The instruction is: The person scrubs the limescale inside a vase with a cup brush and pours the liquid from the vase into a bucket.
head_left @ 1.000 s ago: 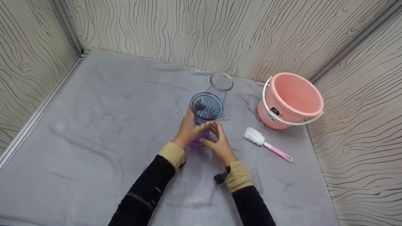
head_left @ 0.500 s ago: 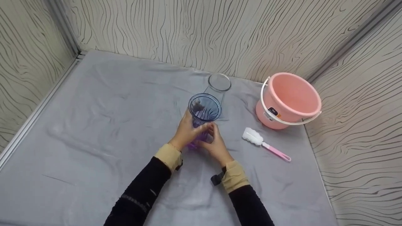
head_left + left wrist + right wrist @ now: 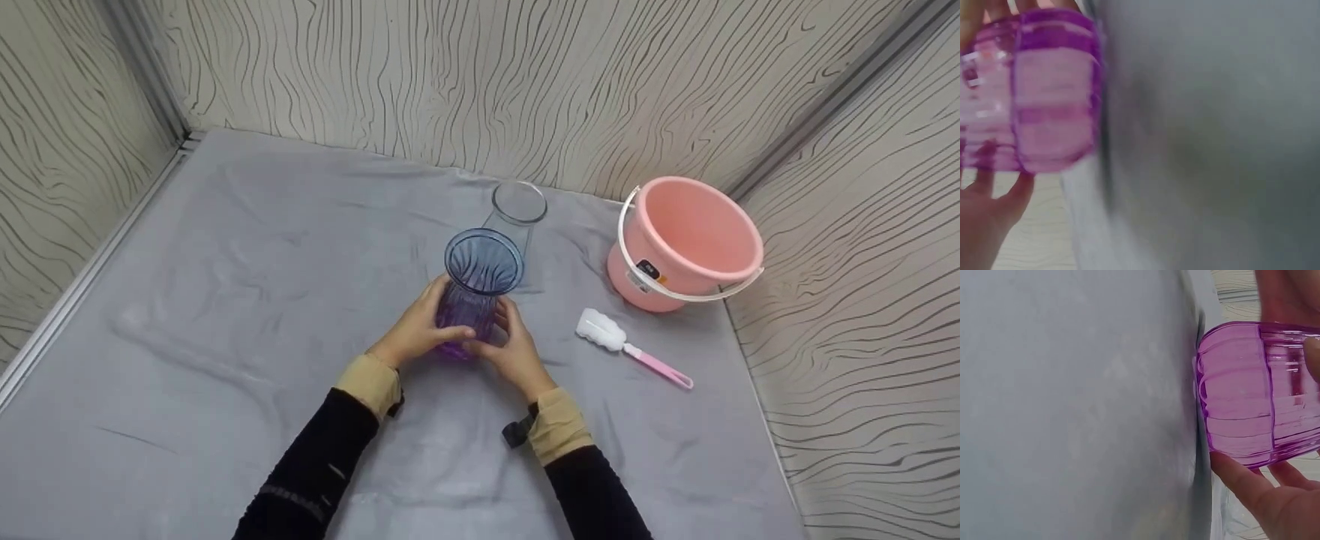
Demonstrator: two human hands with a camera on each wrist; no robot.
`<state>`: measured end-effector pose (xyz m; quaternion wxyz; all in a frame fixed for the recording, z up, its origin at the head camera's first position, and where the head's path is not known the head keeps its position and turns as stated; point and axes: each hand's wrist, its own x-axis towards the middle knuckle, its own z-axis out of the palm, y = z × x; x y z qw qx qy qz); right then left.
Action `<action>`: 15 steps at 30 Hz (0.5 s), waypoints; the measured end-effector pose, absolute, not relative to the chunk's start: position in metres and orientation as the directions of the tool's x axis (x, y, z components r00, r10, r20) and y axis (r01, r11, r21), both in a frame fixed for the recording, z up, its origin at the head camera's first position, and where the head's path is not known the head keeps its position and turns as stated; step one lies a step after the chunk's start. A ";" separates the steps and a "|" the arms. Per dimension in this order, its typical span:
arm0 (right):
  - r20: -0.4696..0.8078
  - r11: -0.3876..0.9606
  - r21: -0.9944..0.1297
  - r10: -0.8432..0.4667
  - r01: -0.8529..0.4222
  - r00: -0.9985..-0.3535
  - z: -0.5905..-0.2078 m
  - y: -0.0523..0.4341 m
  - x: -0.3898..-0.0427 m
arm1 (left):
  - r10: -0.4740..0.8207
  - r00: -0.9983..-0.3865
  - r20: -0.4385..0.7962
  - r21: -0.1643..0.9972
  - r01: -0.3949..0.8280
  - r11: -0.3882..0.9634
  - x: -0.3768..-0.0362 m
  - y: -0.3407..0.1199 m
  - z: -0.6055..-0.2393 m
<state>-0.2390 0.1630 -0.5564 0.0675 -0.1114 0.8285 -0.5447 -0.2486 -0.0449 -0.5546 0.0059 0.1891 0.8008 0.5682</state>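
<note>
A ribbed see-through vase (image 3: 484, 262), blue at the rim and purple toward the base, stands between both hands on the grey cloth. My left hand (image 3: 420, 322) holds its lower left side, with the thumb across the front. On the other side, my right hand (image 3: 516, 349) grips near the base, its thumb also at the front. Both wrist views show the purple base (image 3: 1235, 391) close against the cloth, with fingers on opposite sides of it. Just behind the vase is a clear glass vessel (image 3: 519, 202), its lower part partly hidden.
A pink bucket (image 3: 652, 262) with a white handle stands at the back right. In front of it lies a white sponge brush (image 3: 602, 330) with a pink handle. Wood-patterned panels (image 3: 375, 75) enclose the cloth-covered table (image 3: 262, 285) at the back and sides.
My left hand has slid down the vase from below the rim to its lower side. My right hand still grips near the base. The whole head view has shifted slightly.
</note>
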 end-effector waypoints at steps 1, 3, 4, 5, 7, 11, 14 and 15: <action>-0.002 0.387 -0.917 -0.257 -0.101 -0.966 -0.557 0.163 -0.239 | 0.329 -0.925 0.192 0.912 0.292 0.287 -0.249 -0.047 -0.558; -0.019 0.395 -0.914 -0.269 -0.093 -0.963 -0.557 0.163 -0.240 | 0.363 -0.918 0.158 0.915 0.275 0.297 -0.249 -0.051 -0.564; -0.027 0.394 -0.915 -0.276 -0.087 -0.961 -0.558 0.163 -0.240 | 0.377 -0.915 0.143 0.918 0.265 0.295 -0.250 -0.052 -0.567; -0.038 0.392 -0.917 -0.280 -0.078 -0.959 -0.558 0.164 -0.241 | 0.388 -0.912 0.133 0.924 0.255 0.284 -0.250 -0.053 -0.569; -0.054 0.378 -0.924 -0.288 -0.062 -0.956 -0.558 0.164 -0.242 | 0.403 -0.907 0.124 0.934 0.244 0.261 -0.251 -0.053 -0.572; -0.056 0.359 -0.932 -0.289 -0.054 -0.956 -0.557 0.165 -0.244 | 0.393 -0.911 0.123 0.932 0.242 0.269 -0.251 -0.051 -0.575; -0.051 0.345 -0.937 -0.289 -0.054 -0.956 -0.558 0.165 -0.245 | 0.364 -0.924 0.115 0.919 0.238 0.315 -0.250 -0.050 -0.576; -0.053 0.341 -0.939 -0.289 -0.051 -0.956 -0.559 0.165 -0.246 | 0.354 -0.928 0.117 0.915 0.239 0.324 -0.250 -0.050 -0.576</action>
